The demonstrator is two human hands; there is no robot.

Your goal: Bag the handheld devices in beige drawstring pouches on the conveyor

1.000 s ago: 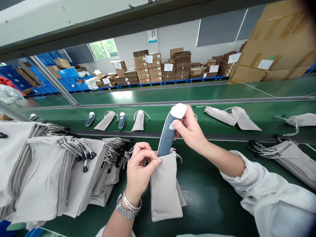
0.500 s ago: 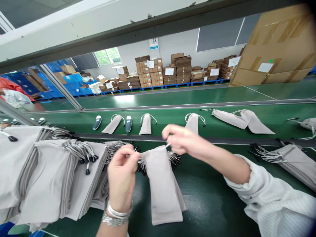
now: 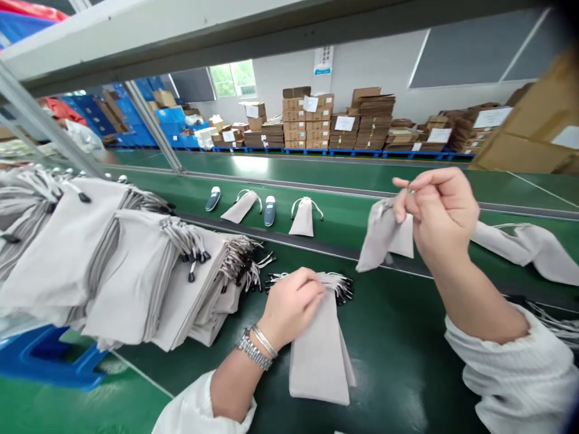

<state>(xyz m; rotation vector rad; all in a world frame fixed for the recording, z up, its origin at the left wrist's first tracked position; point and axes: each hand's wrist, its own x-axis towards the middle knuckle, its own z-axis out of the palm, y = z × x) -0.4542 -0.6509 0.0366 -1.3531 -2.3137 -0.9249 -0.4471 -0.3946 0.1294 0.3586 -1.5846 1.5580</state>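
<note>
2 grips clenched: left grip [image 3: 292, 304] on flat pouch [image 3: 319, 361], right grip [image 3: 441, 217] pinching raised pouch [image 3: 382, 238]

Big stacks of drawstring pouches [image 3: 126, 271] sit just left of the left grip [image 3: 292, 307], with cardboard cartons [image 3: 312, 123] piled on blue pallets [image 3: 357, 153] way beyond.
</note>
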